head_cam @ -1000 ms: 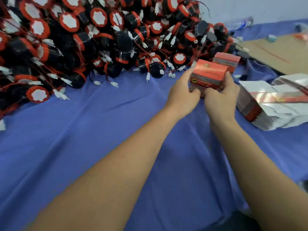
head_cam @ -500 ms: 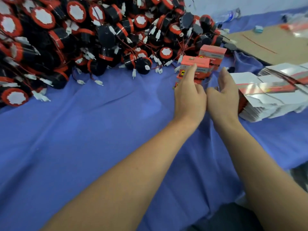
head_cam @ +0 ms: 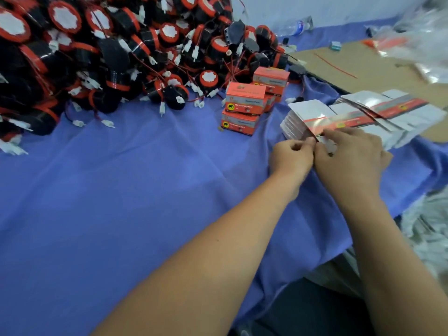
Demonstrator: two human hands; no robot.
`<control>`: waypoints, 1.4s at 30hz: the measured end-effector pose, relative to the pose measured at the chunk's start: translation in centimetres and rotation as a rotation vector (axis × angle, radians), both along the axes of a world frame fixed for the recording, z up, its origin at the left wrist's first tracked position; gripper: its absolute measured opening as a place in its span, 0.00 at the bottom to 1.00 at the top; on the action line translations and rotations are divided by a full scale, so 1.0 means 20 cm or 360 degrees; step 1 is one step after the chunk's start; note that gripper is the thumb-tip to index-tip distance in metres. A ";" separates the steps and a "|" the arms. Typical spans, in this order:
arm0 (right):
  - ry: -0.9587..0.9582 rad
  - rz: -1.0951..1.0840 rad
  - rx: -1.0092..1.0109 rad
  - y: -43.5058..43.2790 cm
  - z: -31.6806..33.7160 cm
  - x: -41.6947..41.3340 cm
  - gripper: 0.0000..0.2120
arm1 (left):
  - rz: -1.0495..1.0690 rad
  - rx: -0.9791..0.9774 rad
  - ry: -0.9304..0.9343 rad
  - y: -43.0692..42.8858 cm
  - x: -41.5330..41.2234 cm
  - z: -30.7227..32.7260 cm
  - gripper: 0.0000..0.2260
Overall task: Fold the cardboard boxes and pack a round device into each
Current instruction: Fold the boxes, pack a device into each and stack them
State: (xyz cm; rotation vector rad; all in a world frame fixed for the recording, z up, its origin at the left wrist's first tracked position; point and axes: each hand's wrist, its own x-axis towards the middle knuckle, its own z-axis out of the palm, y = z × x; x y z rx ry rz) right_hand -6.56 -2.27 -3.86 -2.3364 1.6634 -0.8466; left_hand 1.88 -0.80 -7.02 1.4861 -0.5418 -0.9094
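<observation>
A big heap of round black-and-red devices (head_cam: 116,57) with wires and white plugs fills the far left of the blue cloth. Folded orange boxes (head_cam: 244,98) are stacked beside the heap, with one more (head_cam: 271,78) behind. Stacks of flat white-and-red box blanks (head_cam: 312,117) lie to the right. My left hand (head_cam: 291,158) and my right hand (head_cam: 349,158) meet at the near edge of the front stack. Both pinch the edge of the top flat blank (head_cam: 322,139).
A brown cardboard sheet (head_cam: 368,69) lies at the far right with a red wire on it. Clear plastic bags (head_cam: 426,44) and a plastic bottle (head_cam: 294,26) sit at the back. Blue cloth (head_cam: 121,190) covers the table; its edge drops off at the right.
Both hands let go of the folded orange box, left it on the stack beside the heap, and moved right and nearer to the flat blanks.
</observation>
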 end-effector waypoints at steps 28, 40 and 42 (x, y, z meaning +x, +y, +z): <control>-0.0464 0.0548 0.0031 0.29 0.04 0.06 0.38 | 0.0435 -0.0266 0.0029 0.54 0.33 0.12 0.03; -0.0415 0.1463 0.0212 0.87 -0.02 0.46 0.32 | 0.0458 -0.0066 -0.0487 1.65 0.58 0.14 0.16; -0.0365 0.1600 0.0239 0.97 -0.02 0.53 0.31 | 0.0399 -0.0015 -0.0435 1.80 0.60 0.15 0.18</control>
